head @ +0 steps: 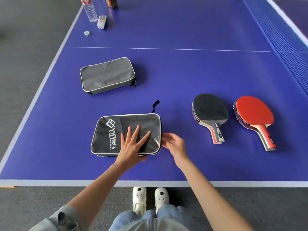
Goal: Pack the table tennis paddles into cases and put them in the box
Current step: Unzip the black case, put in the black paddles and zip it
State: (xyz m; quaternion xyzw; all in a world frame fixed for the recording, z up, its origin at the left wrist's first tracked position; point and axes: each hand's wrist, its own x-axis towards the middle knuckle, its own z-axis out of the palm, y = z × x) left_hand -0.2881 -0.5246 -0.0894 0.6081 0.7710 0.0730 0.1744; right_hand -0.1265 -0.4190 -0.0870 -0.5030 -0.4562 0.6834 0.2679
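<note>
A black paddle case (108,135) with white lettering and a clear window lies flat near the table's front edge. My left hand (133,145) presses on its top with the fingers spread straight. My right hand (173,142) pinches the case's right edge, at its zipper side. A second, grey case (106,75) lies further back to the left, zipped shut. To the right lie two stacks of paddles: one with a black face up (209,110) and one with a red face up (254,114), handles pointing toward me.
The blue table tennis table (183,72) has its net (283,39) along the right side. At the far left corner stand a clear water bottle (90,10), a small packet (102,22), a bottle cap (86,33) and a brown item (111,2). No box is in view.
</note>
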